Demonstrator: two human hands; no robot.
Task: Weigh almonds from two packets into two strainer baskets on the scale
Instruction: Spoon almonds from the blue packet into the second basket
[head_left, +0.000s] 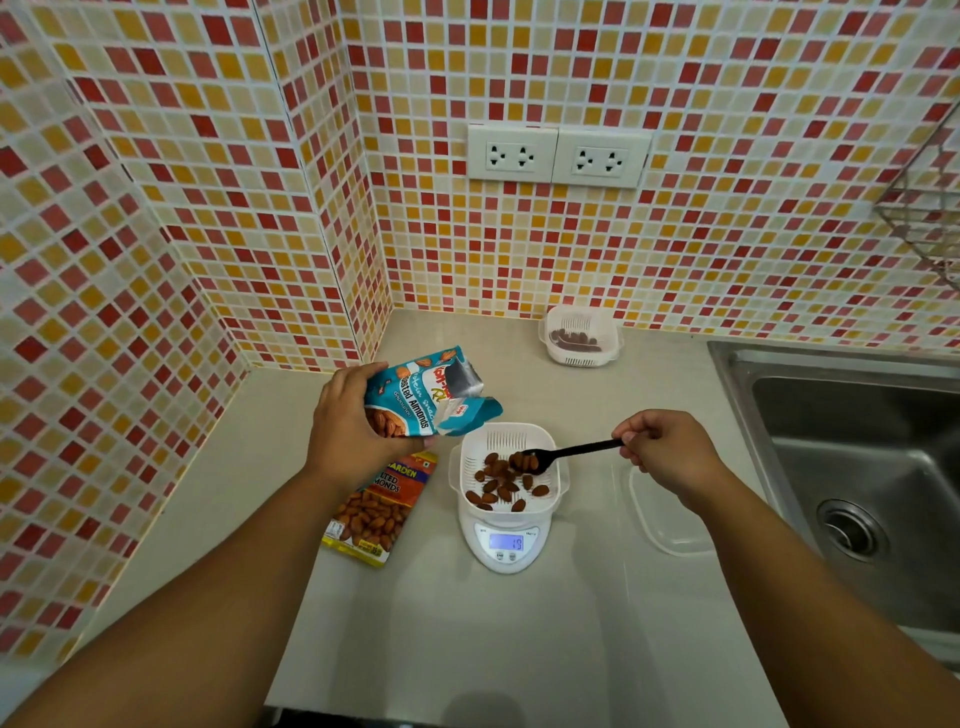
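I see my left hand (345, 415) curled round the teal almond packet (423, 395), holding it tilted above the counter (519, 649) with its torn mouth turned toward the right, just left of and slightly beyond the scale. My right hand (667, 452) pinches the far end of a black spoon (571, 451), fingers folded round the handle, and the spoon's bowl reaches left into the white strainer basket (506, 467), with almonds resting in it.

That basket sits on top of the white digital scale (506, 543), near the middle of the counter. A scatter of brown almonds (501, 486) lies across the basket's floor. The scale's display is lit blue and seems to read 19, though the digits are small.

To the left of the scale, a yellow almond packet (374, 512) lies flat on the counter, partly under my left hand and the teal packet. Farther away, close to the tiled wall (675, 234), a second white strainer basket (579, 335) stands on the counter with a few dark almonds inside. To the right of the scale a clear plastic lid (670, 519) lies flat, half covered by my right forearm. The steel sink (857, 467) fills the right edge, and two white wall sockets (558, 154) sit on the far wall.
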